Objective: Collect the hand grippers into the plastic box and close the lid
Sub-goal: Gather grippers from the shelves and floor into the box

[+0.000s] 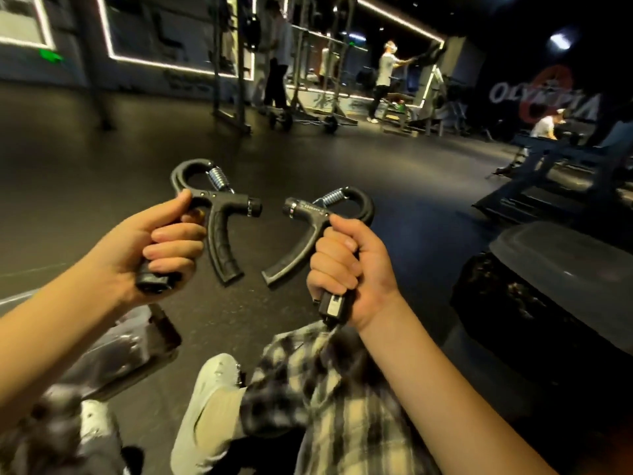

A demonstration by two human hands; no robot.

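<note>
Left hand [147, 248] clamped on left gripper [219, 214] | right hand [349, 269] clamped on right gripper [325, 209] | box [513, 303] near right, lid [568, 255] seemingly on | risk: both hands full, fumbled drop.

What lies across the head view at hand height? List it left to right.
left hand → black hand gripper it holds → second hand gripper → right hand holding it → lidded plastic container at the right edge.

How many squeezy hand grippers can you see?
2. One hand gripper is in the left hand, the other hand gripper in the right hand. More may hide inside the plastic box.
</note>
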